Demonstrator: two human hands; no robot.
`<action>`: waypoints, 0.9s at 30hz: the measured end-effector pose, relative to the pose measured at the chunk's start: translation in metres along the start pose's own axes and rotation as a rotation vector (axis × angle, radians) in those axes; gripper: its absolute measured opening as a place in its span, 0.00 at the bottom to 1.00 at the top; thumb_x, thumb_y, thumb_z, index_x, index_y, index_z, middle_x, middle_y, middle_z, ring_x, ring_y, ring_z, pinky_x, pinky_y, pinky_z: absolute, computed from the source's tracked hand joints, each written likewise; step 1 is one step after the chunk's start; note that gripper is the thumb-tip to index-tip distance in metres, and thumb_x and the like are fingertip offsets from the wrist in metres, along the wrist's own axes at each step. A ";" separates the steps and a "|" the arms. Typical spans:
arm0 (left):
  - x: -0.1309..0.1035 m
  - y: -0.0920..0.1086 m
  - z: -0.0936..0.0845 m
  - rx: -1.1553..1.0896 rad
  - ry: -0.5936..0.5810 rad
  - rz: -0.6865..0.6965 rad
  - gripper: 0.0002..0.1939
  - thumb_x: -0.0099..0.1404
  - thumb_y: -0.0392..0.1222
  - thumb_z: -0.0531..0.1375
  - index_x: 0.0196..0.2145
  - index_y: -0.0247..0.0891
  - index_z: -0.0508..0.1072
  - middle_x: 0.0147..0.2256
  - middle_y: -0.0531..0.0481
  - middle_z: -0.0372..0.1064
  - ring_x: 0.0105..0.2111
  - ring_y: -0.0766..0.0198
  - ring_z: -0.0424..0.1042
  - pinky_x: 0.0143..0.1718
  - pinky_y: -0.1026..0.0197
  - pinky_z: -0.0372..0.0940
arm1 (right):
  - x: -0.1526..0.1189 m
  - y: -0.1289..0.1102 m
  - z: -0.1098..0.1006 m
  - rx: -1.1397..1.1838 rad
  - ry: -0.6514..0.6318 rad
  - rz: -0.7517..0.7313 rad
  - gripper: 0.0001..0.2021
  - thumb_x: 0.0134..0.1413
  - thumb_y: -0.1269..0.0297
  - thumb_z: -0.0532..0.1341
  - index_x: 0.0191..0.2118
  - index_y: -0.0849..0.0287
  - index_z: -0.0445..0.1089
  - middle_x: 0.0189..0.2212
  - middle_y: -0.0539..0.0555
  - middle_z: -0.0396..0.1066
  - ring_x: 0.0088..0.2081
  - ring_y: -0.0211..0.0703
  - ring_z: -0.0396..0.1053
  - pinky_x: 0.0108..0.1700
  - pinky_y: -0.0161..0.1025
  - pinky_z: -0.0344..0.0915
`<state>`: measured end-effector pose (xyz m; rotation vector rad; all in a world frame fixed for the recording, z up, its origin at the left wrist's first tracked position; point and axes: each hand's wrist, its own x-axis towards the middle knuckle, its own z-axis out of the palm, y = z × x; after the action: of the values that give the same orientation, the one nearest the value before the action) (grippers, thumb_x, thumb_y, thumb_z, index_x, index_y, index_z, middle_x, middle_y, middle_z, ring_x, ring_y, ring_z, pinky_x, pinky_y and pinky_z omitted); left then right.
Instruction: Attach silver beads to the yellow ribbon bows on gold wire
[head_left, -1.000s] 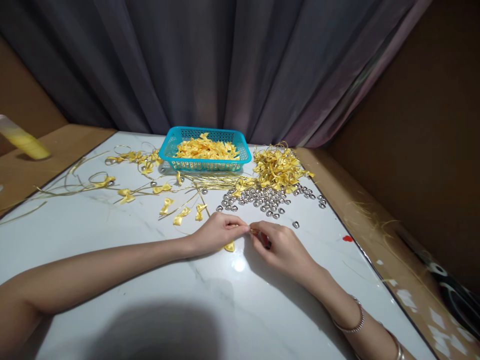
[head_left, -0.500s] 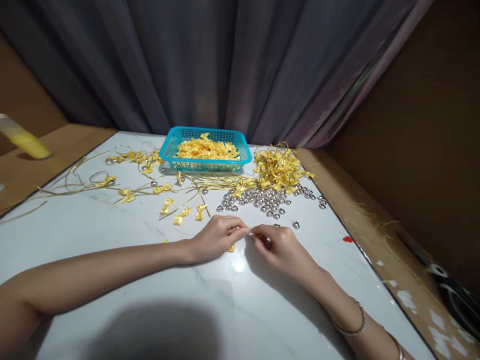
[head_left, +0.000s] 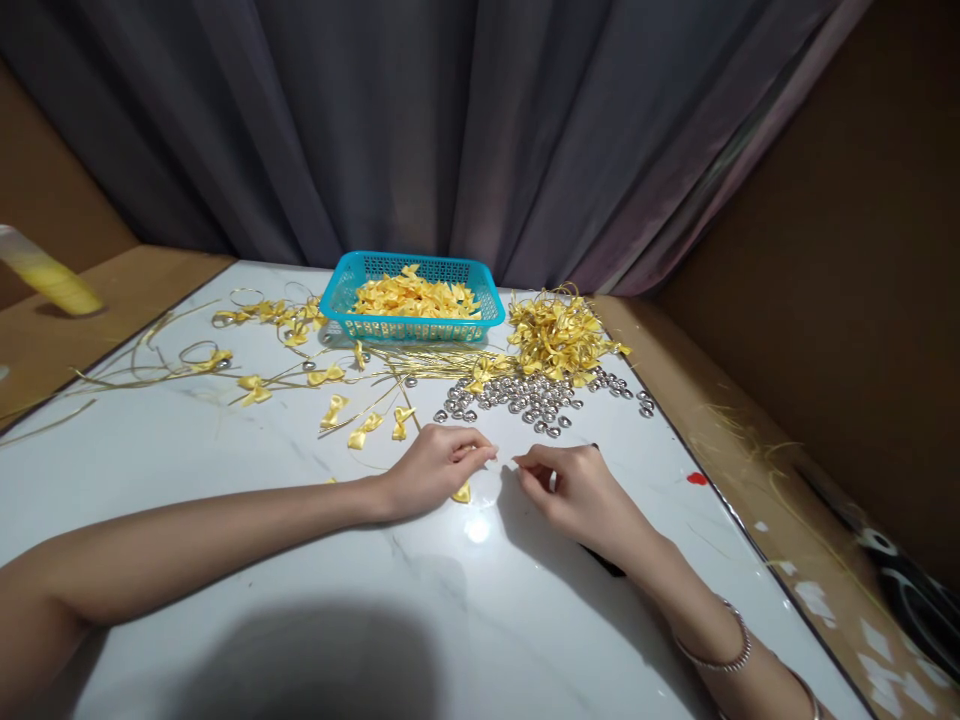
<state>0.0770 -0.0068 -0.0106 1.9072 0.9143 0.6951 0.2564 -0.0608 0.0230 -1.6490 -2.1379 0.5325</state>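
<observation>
My left hand (head_left: 435,470) is closed in a pinch over the middle of the table. What its fingertips hold is too small to make out. A yellow ribbon bow (head_left: 462,493) shows just below those fingers. My right hand (head_left: 574,485) is a short gap to the right, thumb and forefinger pinched together. Whatever sits in that pinch is hidden. A black piece (head_left: 604,562) shows beside my right wrist, mostly covered; its kind is unclear. Small silver rings (head_left: 540,395) lie in a heap beyond the hands, and loose yellow bows (head_left: 365,431) lie to the left.
A blue basket (head_left: 412,331) full of yellow bows stands at the back. Beside it is a pile of bows with gold cords (head_left: 559,335). Gold cords (head_left: 427,362) lie in front. A red scrap (head_left: 697,479) and black-handled scissors (head_left: 911,590) are at the right.
My right hand has moved right, away from my left fingertips, opening a gap. A black piece now shows around the right hand and wrist. The left hand has barely moved.
</observation>
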 end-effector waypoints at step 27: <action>0.008 -0.001 -0.006 -0.202 0.016 -0.137 0.13 0.60 0.47 0.56 0.29 0.33 0.74 0.28 0.49 0.72 0.30 0.64 0.68 0.32 0.65 0.61 | 0.009 0.011 0.012 0.111 0.055 -0.090 0.11 0.55 0.70 0.56 0.43 0.60 0.72 0.44 0.59 0.68 0.39 0.43 0.67 0.35 0.38 0.64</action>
<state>0.0770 0.0022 -0.0078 1.6474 0.9382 0.6939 0.2573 -0.0499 0.0077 -1.4836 -2.0926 0.5607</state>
